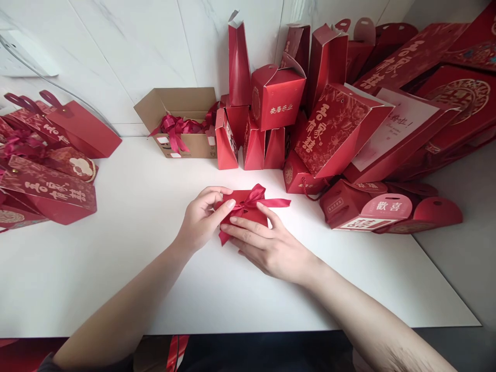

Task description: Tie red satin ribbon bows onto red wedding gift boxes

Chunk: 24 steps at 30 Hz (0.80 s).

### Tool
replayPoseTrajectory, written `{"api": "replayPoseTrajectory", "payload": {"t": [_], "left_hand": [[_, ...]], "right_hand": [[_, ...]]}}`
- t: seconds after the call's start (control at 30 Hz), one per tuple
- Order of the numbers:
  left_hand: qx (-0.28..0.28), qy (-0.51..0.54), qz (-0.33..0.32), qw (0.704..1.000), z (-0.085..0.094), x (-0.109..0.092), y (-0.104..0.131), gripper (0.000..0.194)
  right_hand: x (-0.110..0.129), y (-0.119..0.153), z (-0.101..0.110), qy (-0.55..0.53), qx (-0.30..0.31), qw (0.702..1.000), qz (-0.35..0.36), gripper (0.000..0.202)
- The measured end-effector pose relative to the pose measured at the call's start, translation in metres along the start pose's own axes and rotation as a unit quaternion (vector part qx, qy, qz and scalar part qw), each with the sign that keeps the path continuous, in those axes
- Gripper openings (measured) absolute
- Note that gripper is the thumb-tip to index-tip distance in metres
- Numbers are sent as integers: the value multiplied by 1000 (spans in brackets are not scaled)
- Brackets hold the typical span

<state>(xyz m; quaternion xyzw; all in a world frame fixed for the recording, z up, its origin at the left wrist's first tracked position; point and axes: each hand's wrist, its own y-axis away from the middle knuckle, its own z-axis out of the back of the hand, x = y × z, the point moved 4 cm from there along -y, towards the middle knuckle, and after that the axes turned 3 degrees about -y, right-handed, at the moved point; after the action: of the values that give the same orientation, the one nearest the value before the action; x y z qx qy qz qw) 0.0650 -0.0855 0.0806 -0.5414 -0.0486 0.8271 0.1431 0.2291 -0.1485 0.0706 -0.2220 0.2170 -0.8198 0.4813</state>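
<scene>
A small red gift box (267,221), tied with a dark red satin ribbon bow (251,199), is between my hands over the white table. My left hand (203,214) grips its left side, thumb pressed on the ribbon near the knot and fingers curled behind the box. From the lower right, my right hand (267,245) closes over the front of the box. Several of its fingers lie across the top, one reaching near the bow. Much of the box is hidden under my hands. One ribbon tail sticks out to the right, another hangs at the lower left.
Behind stands an open cardboard box (197,147) with red ribbon bows (180,126). Stacked red gift boxes (279,95) crowd the back right, down to a handled box (364,209). More red gift bags (58,188) are at the left. A tiled wall (135,46) bounds the white table (155,284).
</scene>
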Motion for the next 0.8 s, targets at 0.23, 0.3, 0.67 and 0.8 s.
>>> {"api": "replayPoseTrajectory", "payload": {"t": [0.23, 0.3, 0.67, 0.8], "left_hand": [[-38, -46, 13, 998, 5, 5, -3, 42], [-27, -48, 20, 998, 5, 6, -4, 42], [24, 4, 49, 998, 7, 9, -5, 42], [20, 15, 45, 999, 6, 9, -4, 42]], "right_hand": [[-10, 2, 19, -165, -2, 985, -53, 23], [-16, 3, 26, -204, -9, 976, -68, 15], [-58, 23, 53, -331, -100, 908, -236, 16], [-66, 29, 38, -286, -99, 871, -387, 27]]}}
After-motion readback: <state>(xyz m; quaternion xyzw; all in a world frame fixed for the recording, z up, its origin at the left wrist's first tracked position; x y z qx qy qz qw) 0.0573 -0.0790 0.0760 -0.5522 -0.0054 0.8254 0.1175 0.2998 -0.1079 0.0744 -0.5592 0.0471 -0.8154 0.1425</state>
